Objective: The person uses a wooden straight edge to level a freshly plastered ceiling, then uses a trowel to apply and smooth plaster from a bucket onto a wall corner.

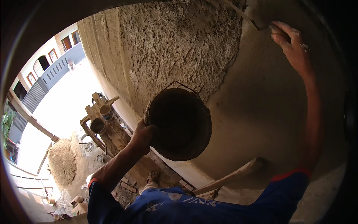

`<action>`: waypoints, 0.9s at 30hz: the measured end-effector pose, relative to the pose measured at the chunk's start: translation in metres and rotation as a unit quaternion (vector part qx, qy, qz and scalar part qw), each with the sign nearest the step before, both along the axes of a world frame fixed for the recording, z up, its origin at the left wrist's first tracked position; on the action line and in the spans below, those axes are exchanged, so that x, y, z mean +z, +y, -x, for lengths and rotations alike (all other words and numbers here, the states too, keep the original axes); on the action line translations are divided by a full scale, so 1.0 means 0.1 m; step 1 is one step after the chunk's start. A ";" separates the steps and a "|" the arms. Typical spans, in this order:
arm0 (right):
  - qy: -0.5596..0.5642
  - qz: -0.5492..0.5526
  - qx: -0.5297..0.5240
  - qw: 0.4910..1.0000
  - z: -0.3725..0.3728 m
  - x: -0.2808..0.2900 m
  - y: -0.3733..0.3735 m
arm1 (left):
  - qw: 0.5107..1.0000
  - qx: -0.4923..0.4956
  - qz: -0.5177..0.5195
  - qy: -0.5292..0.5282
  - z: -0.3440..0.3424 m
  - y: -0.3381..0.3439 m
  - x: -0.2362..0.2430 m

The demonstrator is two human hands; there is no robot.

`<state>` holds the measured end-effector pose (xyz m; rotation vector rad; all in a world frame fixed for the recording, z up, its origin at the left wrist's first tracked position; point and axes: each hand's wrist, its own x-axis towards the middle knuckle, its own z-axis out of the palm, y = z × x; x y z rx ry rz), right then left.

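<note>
My left hand grips the left rim of a round bucket, fingers closed on its edge. The bucket is dark inside, crusted along the rim, and its thin wire handle rests up on the far side. How much it holds is too dark to tell. Up at the far right, my right hand is closed round the handle of a trowel, whose thin blade is seen edge-on against the wall. Behind the bucket spreads rough, wet-looking mortar; smoother plaster lies to its right.
A wooden beam slants near my right side. Below left, planks carry smaller buckets. A sand heap and loose bricks lie on the ground. Beyond are a grey fence and a building.
</note>
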<state>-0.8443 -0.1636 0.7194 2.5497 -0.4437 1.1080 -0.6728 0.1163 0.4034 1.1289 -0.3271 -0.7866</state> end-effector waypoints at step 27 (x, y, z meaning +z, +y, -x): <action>0.421 -0.192 0.135 0.876 0.34 -2.97 0.58 | 0.994 -0.021 -0.068 -0.080 0.43 -0.18 0.25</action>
